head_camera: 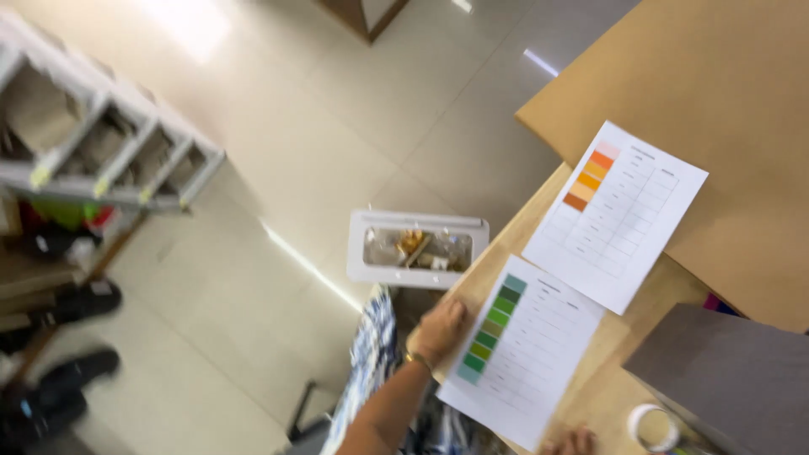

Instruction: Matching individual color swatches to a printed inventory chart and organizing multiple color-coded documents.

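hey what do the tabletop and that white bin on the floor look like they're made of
The tabletop looks like light wood or wood laminate: pale tan with a faint grain and a matte finish. The white bin looks like smooth moulded plastic, judging by its even colour and rounded rim, though the blur leaves that open.

Green chart sheet [522, 350]: white rectangular paper on the wooden table's near edge, with a column of green squares down its left side and a faint table of lines beside it.
Orange chart sheet [619, 215]: white rectangular paper just beyond, partly on brown cardboard, with orange squares at its upper left.
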